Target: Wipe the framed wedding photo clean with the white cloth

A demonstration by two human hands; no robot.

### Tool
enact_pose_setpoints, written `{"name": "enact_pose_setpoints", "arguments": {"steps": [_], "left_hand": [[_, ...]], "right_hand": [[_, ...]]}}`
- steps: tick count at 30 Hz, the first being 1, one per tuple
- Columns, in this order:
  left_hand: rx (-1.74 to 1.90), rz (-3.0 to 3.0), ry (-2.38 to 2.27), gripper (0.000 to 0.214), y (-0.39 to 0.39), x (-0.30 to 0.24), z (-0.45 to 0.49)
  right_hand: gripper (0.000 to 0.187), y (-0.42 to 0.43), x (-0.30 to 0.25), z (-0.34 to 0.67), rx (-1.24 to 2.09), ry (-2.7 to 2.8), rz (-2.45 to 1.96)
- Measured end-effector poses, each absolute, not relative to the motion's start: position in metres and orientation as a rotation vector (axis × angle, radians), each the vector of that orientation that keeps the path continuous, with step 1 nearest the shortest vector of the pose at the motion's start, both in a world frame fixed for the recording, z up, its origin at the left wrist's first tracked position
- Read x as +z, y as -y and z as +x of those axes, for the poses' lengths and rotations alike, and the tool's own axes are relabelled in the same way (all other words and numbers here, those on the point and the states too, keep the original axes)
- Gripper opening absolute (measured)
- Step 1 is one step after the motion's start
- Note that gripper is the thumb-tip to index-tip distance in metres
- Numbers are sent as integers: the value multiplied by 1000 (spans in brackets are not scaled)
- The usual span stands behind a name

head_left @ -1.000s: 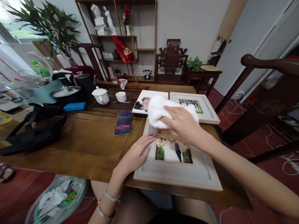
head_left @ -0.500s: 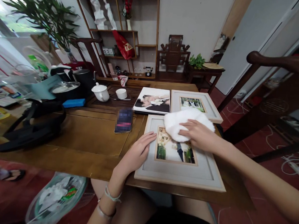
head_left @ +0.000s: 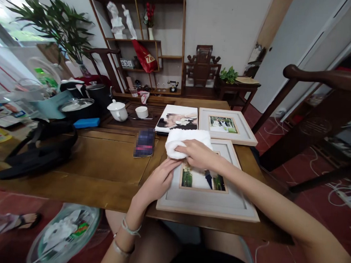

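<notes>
A picture frame (head_left: 206,207) with a pale wooden edge lies flat at the table's front, a garden photo (head_left: 204,177) showing inside its mount. My right hand (head_left: 198,154) grips a folded white towel (head_left: 187,138) and presses it on the frame's upper left corner. Part of the photo is hidden under my right hand and forearm. My left hand (head_left: 161,178) lies on the frame's left edge with fingers stretched out, their tips close to the towel. Behind are a second framed photo (head_left: 247,130) and a photo album or panel (head_left: 160,124).
A phone-like dark object (head_left: 144,143) lies left of the frame. Further left are a white lidded cup (head_left: 117,110), a small white bowl (head_left: 141,112), a blue block (head_left: 86,122) and a black strapped bag (head_left: 41,154). A lined waste bin (head_left: 94,222) stands below; a wooden chair (head_left: 308,116) is at right.
My right hand has swept the towel leftward across the frame, from its upper right to its upper left corner. My left hand has stayed on the left edge.
</notes>
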State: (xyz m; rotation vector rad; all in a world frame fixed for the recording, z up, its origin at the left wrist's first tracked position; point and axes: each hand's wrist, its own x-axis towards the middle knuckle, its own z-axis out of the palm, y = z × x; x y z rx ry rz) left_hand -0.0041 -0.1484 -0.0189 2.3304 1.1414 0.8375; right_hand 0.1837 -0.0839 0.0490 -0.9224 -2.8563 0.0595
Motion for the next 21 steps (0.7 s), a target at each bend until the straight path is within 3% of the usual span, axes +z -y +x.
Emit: {"name": "enact_pose_setpoints", "arguments": {"steps": [8,14,21], "left_hand": [[809,2296,-1159,48,150,-20,-4],[780,2302,-1171,48,150,-19,-5],[794,2307,-1166,48,149,-20,-6]], "right_hand": [[48,112,51,255,-197,2871,-1329],[42,110,73,320,-855,2470,-1775],[53,99,37,295,-670,2639,-1497]]}}
